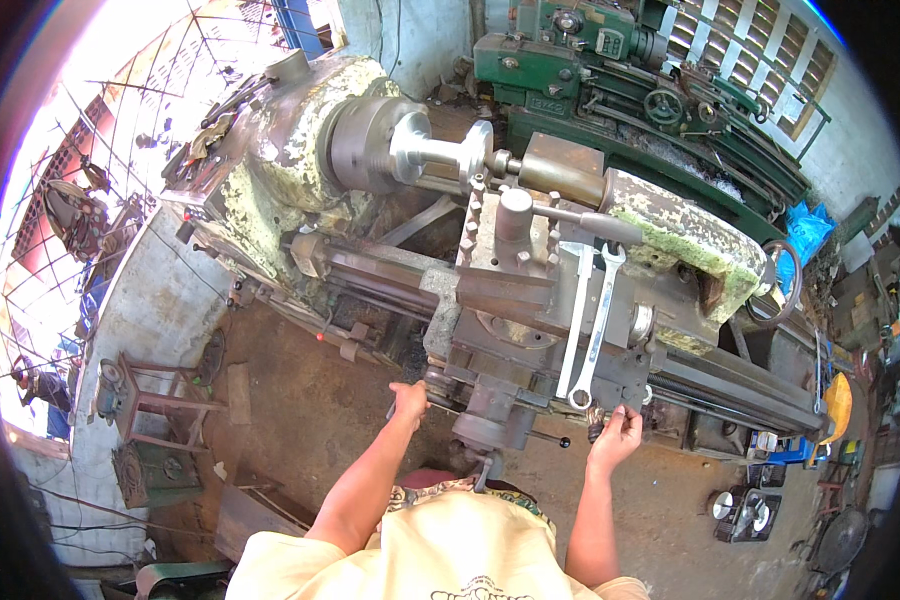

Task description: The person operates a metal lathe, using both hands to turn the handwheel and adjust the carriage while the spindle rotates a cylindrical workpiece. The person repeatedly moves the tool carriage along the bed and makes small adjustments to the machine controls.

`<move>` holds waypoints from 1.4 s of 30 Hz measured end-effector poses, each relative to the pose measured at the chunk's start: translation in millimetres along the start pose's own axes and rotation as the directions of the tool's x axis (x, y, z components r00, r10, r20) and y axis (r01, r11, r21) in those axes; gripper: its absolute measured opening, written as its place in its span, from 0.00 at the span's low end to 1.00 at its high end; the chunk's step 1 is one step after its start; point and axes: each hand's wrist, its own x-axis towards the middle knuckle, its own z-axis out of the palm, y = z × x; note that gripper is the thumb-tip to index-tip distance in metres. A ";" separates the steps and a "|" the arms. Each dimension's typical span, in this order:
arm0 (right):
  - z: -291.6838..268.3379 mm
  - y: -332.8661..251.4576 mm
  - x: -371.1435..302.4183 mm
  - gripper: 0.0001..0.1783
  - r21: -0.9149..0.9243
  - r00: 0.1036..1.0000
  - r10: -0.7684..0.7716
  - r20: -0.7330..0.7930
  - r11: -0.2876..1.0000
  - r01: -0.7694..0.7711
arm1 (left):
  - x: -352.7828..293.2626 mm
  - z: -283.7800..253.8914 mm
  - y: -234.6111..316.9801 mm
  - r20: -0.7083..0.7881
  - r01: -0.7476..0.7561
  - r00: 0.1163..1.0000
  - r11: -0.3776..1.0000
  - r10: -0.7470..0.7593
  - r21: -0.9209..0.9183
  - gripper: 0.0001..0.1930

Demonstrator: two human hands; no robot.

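My left hand [408,402] is closed around the handle of a small dark handwheel [442,386] on the front of a big worn lathe. My right hand [620,440] is at the carriage's right front edge, fingers pinched together; what they grip is too small to make out. A dark knobby thing [596,424] hangs beside those fingers. Above it, an open-ended wrench [600,325] and a second long wrench [574,325] lie on the carriage next to the tool post [514,225]. A shiny spool-shaped metal workpiece [440,150] sits between the chuck [370,145] and the tailstock [685,225].
A lever with a black knob [564,442] sticks out between my arms. Behind stands a green lathe [610,90]. At the right are the tailstock handwheel [776,282], a blue plastic bag [805,240] and a yellow container [840,405]. A wooden stool [165,395] stands left on the brown floor.
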 end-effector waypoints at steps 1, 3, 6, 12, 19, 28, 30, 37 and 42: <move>0.1 0.0 0.3 0.03 0.003 1.000 0.017 -0.003 1.000 -0.017 | 0.9 -0.5 -0.2 0.002 -0.018 1.000 1.000 0.018 0.000 0.28; -0.4 -0.6 2.2 0.03 0.007 0.999 0.049 -0.003 0.999 -0.049 | 2.7 -2.4 -0.3 0.037 -0.004 0.999 1.000 0.004 -0.007 0.27; 0.2 -0.1 4.1 0.02 -0.077 0.998 0.051 0.027 0.996 -0.048 | 3.5 -2.9 -2.1 0.021 -0.009 1.000 0.999 0.010 -0.034 0.29; -1.3 3.6 8.7 0.03 -0.084 0.994 0.101 0.050 0.992 -0.097 | 2.1 0.4 -6.3 -0.030 -0.045 0.999 0.998 0.044 -0.040 0.38; -0.3 5.7 7.4 0.02 -0.081 0.998 0.055 0.018 0.995 -0.054 | 9.8 -0.2 -6.8 0.040 -0.013 0.999 1.000 0.013 -0.009 0.52; 4.8 -4.2 2.7 0.03 -0.039 0.999 0.047 -0.008 0.998 -0.048 | 6.2 0.4 -4.1 0.032 -0.018 0.999 1.000 0.018 0.024 0.51; 4.5 -5.1 3.3 0.03 -0.033 0.998 0.055 -0.002 0.998 -0.055 | 4.5 0.7 -4.1 0.028 -0.047 0.998 0.998 0.048 -0.035 0.50; 5.9 -3.2 4.9 0.01 -0.041 0.997 0.070 -0.017 0.997 -0.070 | 3.7 -0.9 -3.8 0.016 -0.016 1.000 0.999 0.016 -0.036 0.42; 6.3 -2.5 3.2 0.01 -0.036 0.999 0.037 -0.039 0.999 -0.038 | 10.7 -0.4 -6.0 0.028 -0.028 0.999 1.000 0.029 -0.014 0.35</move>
